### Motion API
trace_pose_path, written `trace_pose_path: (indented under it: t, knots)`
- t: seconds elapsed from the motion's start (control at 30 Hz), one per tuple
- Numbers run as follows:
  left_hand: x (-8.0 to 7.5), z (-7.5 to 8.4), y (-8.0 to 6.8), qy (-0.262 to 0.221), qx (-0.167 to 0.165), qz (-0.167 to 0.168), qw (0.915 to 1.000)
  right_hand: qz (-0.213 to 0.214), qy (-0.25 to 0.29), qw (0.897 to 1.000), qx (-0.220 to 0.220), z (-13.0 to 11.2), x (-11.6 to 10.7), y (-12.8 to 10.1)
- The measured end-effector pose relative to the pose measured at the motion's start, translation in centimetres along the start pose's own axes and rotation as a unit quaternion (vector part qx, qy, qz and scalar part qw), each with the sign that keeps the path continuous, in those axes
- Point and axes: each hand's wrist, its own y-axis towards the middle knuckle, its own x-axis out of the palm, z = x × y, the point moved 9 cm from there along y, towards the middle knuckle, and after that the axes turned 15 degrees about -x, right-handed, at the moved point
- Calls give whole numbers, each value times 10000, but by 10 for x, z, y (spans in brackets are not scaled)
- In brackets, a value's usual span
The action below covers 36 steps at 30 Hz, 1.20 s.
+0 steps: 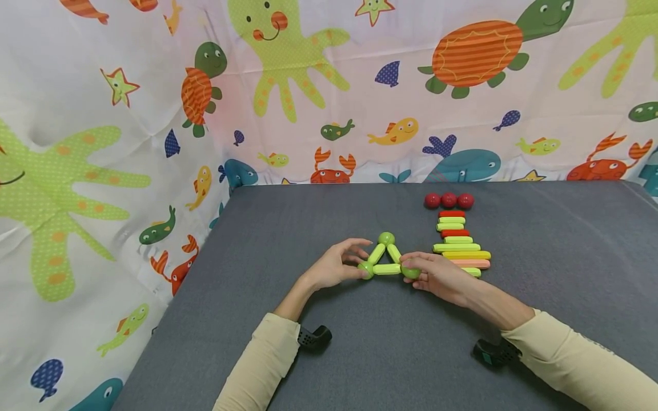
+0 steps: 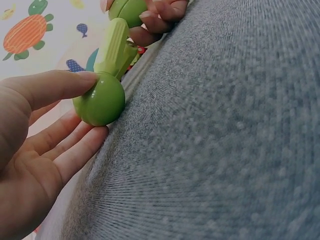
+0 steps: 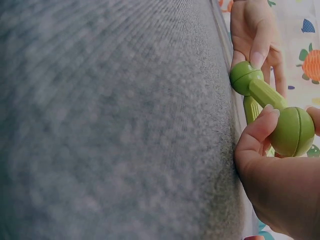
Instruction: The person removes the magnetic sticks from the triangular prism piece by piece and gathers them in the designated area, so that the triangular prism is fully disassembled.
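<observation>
A flat triangle of light-green sticks (image 1: pixel 386 269) joined by three green balls lies on the grey mat (image 1: pixel 360 342). My left hand (image 1: pixel 354 264) pinches the triangle's left corner ball (image 1: pixel 366 270) between thumb and fingers; in the left wrist view that ball (image 2: pixel 100 101) sits under the thumb (image 2: pixel 55 86). My right hand (image 1: pixel 417 273) pinches the right corner ball (image 1: pixel 410 272), seen close in the right wrist view (image 3: pixel 292 131) with a stick (image 3: pixel 267 94) running to the other ball (image 3: pixel 243 77). The top ball (image 1: pixel 386 238) is untouched.
A row of spare sticks (image 1: pixel 460 245) in green, red, yellow and pink lies just right of the triangle. Three red balls (image 1: pixel 449 200) sit behind it. A sea-animal printed cloth (image 1: pixel 154 142) hangs behind and left of the mat.
</observation>
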Motion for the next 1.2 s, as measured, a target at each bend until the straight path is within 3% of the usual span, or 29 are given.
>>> trace_pose_path:
  t: [0.63,1.2]
  knots:
    - [-3,-1,-1,36,-37,-21,10000,-92,262,9996,-66,-4,-9,-3]
    - [0,5,-3,137,78,-102,9998,189,636,9971,-368,-33,-35,-10]
